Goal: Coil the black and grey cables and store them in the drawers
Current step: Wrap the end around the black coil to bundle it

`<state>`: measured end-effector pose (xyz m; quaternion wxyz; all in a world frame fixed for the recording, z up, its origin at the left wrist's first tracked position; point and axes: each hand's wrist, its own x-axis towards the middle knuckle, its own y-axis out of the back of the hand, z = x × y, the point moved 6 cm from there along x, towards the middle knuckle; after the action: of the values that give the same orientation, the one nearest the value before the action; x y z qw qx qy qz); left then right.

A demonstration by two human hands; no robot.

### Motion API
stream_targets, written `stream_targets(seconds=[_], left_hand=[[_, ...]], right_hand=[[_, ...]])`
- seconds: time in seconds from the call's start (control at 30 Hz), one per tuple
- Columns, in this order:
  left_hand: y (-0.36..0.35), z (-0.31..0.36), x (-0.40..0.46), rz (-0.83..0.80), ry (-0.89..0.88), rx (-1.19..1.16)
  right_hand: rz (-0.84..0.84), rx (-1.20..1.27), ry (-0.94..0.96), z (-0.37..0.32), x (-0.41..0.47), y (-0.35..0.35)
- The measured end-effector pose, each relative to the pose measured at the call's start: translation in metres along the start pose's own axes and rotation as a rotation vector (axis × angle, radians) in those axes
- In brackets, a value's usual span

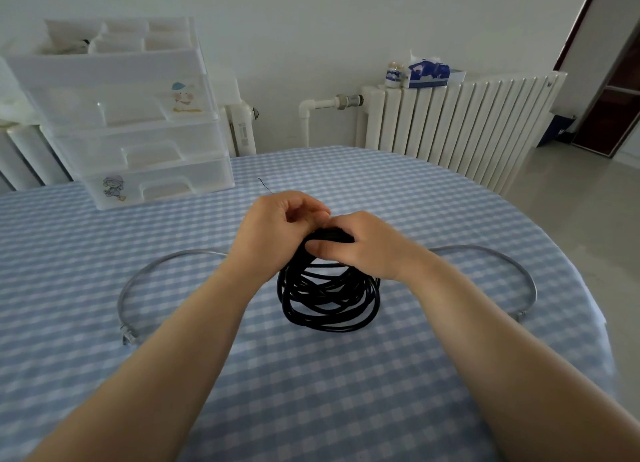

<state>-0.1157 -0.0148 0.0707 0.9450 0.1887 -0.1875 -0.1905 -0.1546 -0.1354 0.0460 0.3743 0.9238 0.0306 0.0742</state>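
A black cable (327,299) is wound into a loose coil that hangs down to the table in front of me. My right hand (360,247) grips the top of the coil. My left hand (277,226) is closed beside it, pinching a thin black tie wire (265,186) whose end sticks up behind the fingers. A grey cable (152,271) lies in a wide arc on the checked cloth, passing behind my arms, with plugs at its left end (128,337) and right end (519,314). The white plastic drawer unit (138,143) stands at the back left, all drawers shut.
The round table (311,392) carries a blue and white checked cloth. White radiators (450,122) line the wall behind it. A tissue pack (429,72) and a small jar (394,74) rest on the right radiator. A dark door (609,98) is at far right.
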Motion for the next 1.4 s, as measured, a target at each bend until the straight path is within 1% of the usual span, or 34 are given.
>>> stream_targets(seconds=[0.13, 0.23, 0.37, 0.53, 0.67, 0.73, 0.83, 0.9, 0.97, 1.0, 1.07, 1.13, 1.2, 1.27, 1.4], left_hand=[[0.006, -0.008, 0.003, -0.12, 0.128, -0.084], [0.007, -0.01, 0.003, -0.113, 0.176, -0.111], [0.004, -0.006, 0.001, -0.109, 0.138, -0.079], [0.004, -0.009, 0.002, -0.109, 0.124, 0.037], [0.004, -0.005, 0.002, -0.13, 0.069, 0.112], [0.004, 0.0, 0.001, -0.138, 0.009, 0.233], [0.005, 0.009, -0.002, -0.107, -0.101, 0.527], [0.002, 0.015, -0.006, -0.091, -0.211, 0.729], [-0.003, 0.019, -0.012, -0.12, -0.313, 0.859], [-0.004, 0.019, -0.013, -0.142, -0.326, 0.873], [0.0, 0.017, -0.012, -0.195, -0.263, 0.84], [0.0, 0.009, -0.01, -0.31, -0.147, 0.801], [-0.003, 0.004, -0.011, -0.434, -0.086, 0.744], [-0.005, 0.004, -0.011, -0.48, -0.091, 0.689], [-0.004, 0.006, -0.008, -0.5, -0.154, 0.626]], right_hand=[[-0.005, -0.088, -0.038, 0.0, 0.002, -0.005], [0.016, -0.138, -0.049, -0.001, 0.001, -0.004], [0.054, -0.269, -0.06, -0.006, -0.003, 0.001], [0.075, -0.441, -0.03, -0.013, -0.005, 0.003], [0.085, -0.509, -0.014, -0.015, -0.006, 0.002], [0.091, -0.532, -0.008, -0.016, -0.006, 0.003], [0.097, -0.595, 0.007, -0.02, -0.009, 0.004], [0.097, -0.641, 0.033, -0.024, -0.011, 0.004], [0.1, -0.668, 0.058, -0.027, -0.013, 0.004], [0.098, -0.673, 0.065, -0.028, -0.014, 0.004], [0.085, -0.679, 0.073, -0.029, -0.015, 0.004], [0.075, -0.678, 0.084, -0.031, -0.016, 0.004], [0.071, -0.679, 0.103, -0.033, -0.017, 0.003], [0.059, -0.675, 0.108, -0.035, -0.018, 0.003], [0.031, -0.665, 0.095, -0.038, -0.021, 0.002]])
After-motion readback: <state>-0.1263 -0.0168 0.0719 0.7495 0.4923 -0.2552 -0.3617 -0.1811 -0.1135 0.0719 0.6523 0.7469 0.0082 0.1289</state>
